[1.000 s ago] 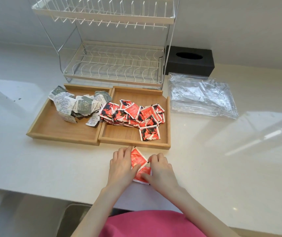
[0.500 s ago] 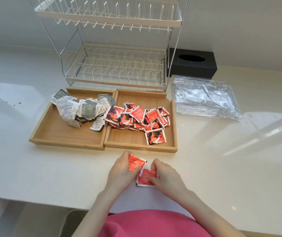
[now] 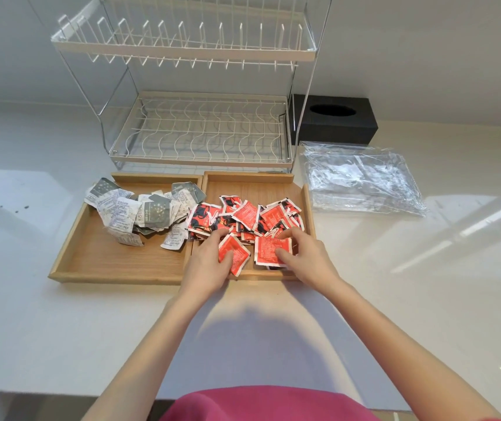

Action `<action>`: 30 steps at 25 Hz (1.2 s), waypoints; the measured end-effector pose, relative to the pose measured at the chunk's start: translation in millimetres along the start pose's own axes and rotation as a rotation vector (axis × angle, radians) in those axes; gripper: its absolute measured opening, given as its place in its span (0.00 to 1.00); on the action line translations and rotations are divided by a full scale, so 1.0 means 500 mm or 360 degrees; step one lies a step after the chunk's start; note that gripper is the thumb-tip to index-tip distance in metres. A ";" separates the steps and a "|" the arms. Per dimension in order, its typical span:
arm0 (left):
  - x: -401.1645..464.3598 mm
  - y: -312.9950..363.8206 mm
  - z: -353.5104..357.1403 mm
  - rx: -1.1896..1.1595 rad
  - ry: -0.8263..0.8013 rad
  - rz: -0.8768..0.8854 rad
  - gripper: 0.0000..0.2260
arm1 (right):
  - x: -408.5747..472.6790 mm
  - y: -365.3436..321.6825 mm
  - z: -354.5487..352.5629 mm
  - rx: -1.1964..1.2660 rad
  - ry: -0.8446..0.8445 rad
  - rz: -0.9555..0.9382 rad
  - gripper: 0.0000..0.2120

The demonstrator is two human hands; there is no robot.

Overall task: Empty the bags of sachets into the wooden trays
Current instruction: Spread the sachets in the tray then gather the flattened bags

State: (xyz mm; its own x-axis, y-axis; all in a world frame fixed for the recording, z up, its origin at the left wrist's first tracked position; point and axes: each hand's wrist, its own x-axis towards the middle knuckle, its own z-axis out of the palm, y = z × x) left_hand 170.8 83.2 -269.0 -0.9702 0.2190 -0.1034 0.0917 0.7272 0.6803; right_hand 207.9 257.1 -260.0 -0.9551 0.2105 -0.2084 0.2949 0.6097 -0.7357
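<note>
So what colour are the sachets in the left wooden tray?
Grey-green and white with small print, seen in the head view: the sachets piled in the left wooden tray.

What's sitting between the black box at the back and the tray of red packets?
A flattened pile of clear plastic bags, seen in the head view.

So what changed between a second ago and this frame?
Both hands carried the stray red sachets from the counter forward over the right tray: left hand holds one red sachet, right hand another. The grey sachets, empty bags and rack stayed put.
</note>
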 end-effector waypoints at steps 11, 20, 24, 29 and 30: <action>0.018 -0.022 0.013 0.0496 0.0448 0.0162 0.29 | 0.020 0.017 0.014 -0.0356 0.0066 -0.0233 0.23; 0.049 -0.032 0.042 0.0880 0.0044 0.0243 0.36 | 0.053 0.016 0.040 -0.0854 -0.0270 -0.0362 0.35; 0.069 -0.021 0.049 0.0929 -0.0173 0.0138 0.35 | 0.067 0.024 0.029 -0.0865 -0.0247 -0.0318 0.34; 0.091 -0.013 0.043 0.0951 -0.0283 0.0166 0.36 | 0.076 0.021 0.027 -0.0842 -0.0250 -0.0291 0.34; 0.092 -0.013 0.041 0.0943 -0.0284 0.0178 0.36 | 0.075 0.020 0.027 -0.0840 -0.0255 -0.0290 0.34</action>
State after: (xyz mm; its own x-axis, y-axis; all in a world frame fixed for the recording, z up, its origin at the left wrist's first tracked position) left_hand 130.2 101.7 -293.0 -0.8999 0.3827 -0.2093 0.3487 0.9195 0.1816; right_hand 174.6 260.8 -284.1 -0.9719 -0.0271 -0.2339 0.0598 0.9324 -0.3563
